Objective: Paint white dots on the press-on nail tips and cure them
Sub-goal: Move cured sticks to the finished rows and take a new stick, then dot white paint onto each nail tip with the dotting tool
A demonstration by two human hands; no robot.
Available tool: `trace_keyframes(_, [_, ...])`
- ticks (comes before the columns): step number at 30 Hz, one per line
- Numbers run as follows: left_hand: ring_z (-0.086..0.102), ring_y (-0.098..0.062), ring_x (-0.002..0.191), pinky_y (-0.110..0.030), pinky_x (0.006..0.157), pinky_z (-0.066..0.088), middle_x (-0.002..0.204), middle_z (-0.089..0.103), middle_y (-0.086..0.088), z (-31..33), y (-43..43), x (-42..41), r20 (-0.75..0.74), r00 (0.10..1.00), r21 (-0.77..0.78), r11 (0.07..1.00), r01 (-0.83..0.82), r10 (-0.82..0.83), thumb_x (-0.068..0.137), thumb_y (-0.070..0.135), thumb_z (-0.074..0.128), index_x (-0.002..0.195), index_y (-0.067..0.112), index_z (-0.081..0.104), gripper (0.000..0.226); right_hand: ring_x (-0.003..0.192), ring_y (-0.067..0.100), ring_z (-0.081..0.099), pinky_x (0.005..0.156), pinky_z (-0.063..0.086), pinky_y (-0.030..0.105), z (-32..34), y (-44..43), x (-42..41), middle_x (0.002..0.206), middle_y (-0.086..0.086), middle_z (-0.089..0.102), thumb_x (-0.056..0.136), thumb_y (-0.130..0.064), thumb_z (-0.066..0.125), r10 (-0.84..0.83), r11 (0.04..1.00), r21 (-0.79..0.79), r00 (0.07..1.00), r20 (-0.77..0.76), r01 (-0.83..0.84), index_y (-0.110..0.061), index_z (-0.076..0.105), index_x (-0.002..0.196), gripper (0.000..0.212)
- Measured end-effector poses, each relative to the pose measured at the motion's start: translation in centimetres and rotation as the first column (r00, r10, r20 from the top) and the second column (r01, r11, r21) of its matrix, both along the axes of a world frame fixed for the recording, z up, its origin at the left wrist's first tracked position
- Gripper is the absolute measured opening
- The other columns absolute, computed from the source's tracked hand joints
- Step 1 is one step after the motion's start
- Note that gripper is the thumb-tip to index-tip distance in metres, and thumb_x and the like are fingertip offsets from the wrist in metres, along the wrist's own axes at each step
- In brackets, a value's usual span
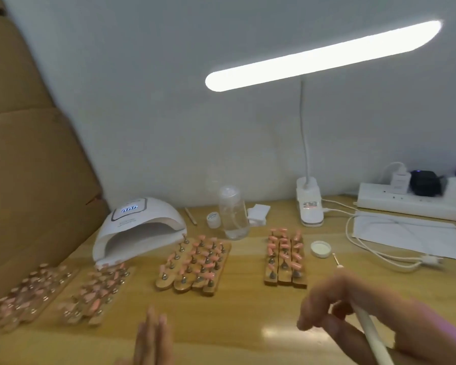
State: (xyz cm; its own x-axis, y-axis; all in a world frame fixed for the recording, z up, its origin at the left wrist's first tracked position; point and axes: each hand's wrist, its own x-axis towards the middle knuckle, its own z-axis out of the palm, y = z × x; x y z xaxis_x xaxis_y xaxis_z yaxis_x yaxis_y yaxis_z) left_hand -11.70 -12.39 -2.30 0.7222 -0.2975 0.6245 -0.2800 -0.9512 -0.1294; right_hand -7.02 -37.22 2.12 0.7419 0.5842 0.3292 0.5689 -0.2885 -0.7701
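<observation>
Right hand (353, 314) is sitting lowest and closest, fingers curled around a white dotting pen (363, 320), its long axis running from bottom right up to the thin metal tip, which is pointing up-left toward the small white lid (321, 248). Left hand (153, 338) is hovering flat, fingers straight and together, gripping nothing. Everything is resting on a wooden desk (248, 312) against a pale wall, cardboard leaning at left. Four groups of wooden holders carrying pink nail tips (284, 255) are lying across the desk; this group's strips are running away from the camera. Behind, a curing lamp (140, 227) is showing its opening, and a desk lamp (321, 55) is glowing overhead.
</observation>
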Motion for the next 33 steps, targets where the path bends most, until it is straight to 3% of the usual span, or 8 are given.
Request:
trace_keyframes(2, [0.073,-0.02,0.068,-0.017,0.077,0.052,0.129,0.057,-0.026,-2.2,-2.8,0.3,-0.223,0.974,0.015,1.0,-0.023,0.026,0.106,0.022,0.005,0.144,-0.01,0.017,0.051,0.079,0.011,0.069,0.071,0.054,0.019,-0.4,-4.4,-1.1,0.091,-0.003,0.074,0.084,-0.057,0.062,-0.129,0.986,0.114,0.991,0.044,0.123,-0.037,0.066,0.097,0.025])
trace_keyframes(4, [0.072,-0.034,0.072,-0.035,0.055,0.057,0.13,0.062,0.007,-2.2,-6.4,0.3,-0.372,0.919,-0.163,0.984,0.07,-0.127,0.104,0.036,0.002,0.128,0.001,0.043,0.059,0.083,0.016,0.068,0.071,0.055,0.025,-1.3,-7.0,-0.6,0.092,0.006,0.073,0.082,-0.06,0.064,-0.149,0.943,0.293,0.987,-0.062,0.161,-0.028,0.066,0.098,0.036])
trace_keyframes(7, [0.06,-0.009,0.118,-0.023,0.084,0.054,0.156,0.025,0.013,1.0,-11.6,1.1,-0.386,0.865,-0.235,0.941,0.243,-0.32,0.096,0.053,0.03,0.146,0.011,0.032,0.065,0.078,0.022,0.067,0.065,0.055,0.025,-0.4,-8.8,1.7,0.083,0.014,0.072,0.086,-0.045,0.059,-0.293,0.81,0.49,0.946,-0.139,0.322,-0.028,0.067,0.091,0.02])
trace_keyframes(10, [-0.005,0.018,0.135,-0.018,0.113,0.021,0.143,-0.018,0.039,3.0,-13.2,4.3,-0.42,0.822,-0.354,0.904,0.242,-0.384,0.081,0.07,0.047,0.137,0.045,-0.036,0.103,0.069,0.017,0.063,0.063,0.054,0.022,0.0,-10.3,3.1,0.07,0.006,0.067,0.094,-0.056,0.039,-0.329,0.696,0.566,0.897,-0.296,0.442,-0.028,0.071,0.102,0.043])
trace_keyframes(13, [0.031,0.012,0.115,-0.02,0.099,0.035,0.132,0.017,0.036,3.4,-14.1,6.9,-0.307,0.82,-0.458,0.831,0.317,-0.482,0.079,0.061,0.057,0.139,0.052,-0.028,0.105,0.054,0.007,0.042,0.054,0.042,0.014,1.1,-11.3,4.8,0.057,-0.007,0.043,0.1,-0.051,0.038,-0.415,0.578,0.637,0.856,-0.309,0.51,-0.022,0.073,0.111,0.046])
trace_keyframes(17, [0.041,0.006,0.085,-0.02,0.059,0.035,0.127,0.034,0.026,1.1,-13.9,7.5,-0.391,0.829,-0.274,0.911,0.309,-0.399,0.08,0.066,0.051,0.136,0.052,-0.035,0.103,0.054,0.004,0.04,0.057,0.04,0.021,0.0,-10.0,5.8,0.059,-0.011,0.044,0.1,-0.031,0.052,-0.488,0.523,0.636,0.811,-0.323,0.568,-0.023,0.064,0.096,0.015])
trace_keyframes(26, [0.042,-0.001,0.124,-0.023,0.092,0.042,0.135,0.038,0.031,-1.2,-14.7,9.3,-0.581,0.755,-0.261,0.948,0.18,-0.304,0.08,0.07,0.044,0.106,0.06,-0.052,0.1,0.067,0.004,0.054,0.065,0.051,0.017,-4.8,-10.8,7.3,0.074,-0.012,0.063,0.095,-0.017,0.057,-0.652,0.443,0.57,0.685,-0.325,0.692,-0.033,0.073,0.099,0.023])
trace_keyframes(33, [0.041,0.015,0.085,-0.008,0.073,0.037,0.128,0.033,0.038,-1.9,-15.5,8.0,-0.646,0.59,-0.445,0.867,0.224,-0.484,0.084,0.058,0.055,0.138,0.06,-0.012,0.086,0.065,0.003,0.054,0.064,0.048,0.013,-5.6,-10.1,6.4,0.066,-0.003,0.061,0.099,-0.02,0.048,-0.606,0.534,0.558,0.748,-0.271,0.635,-0.022,0.074,0.087,0.028])
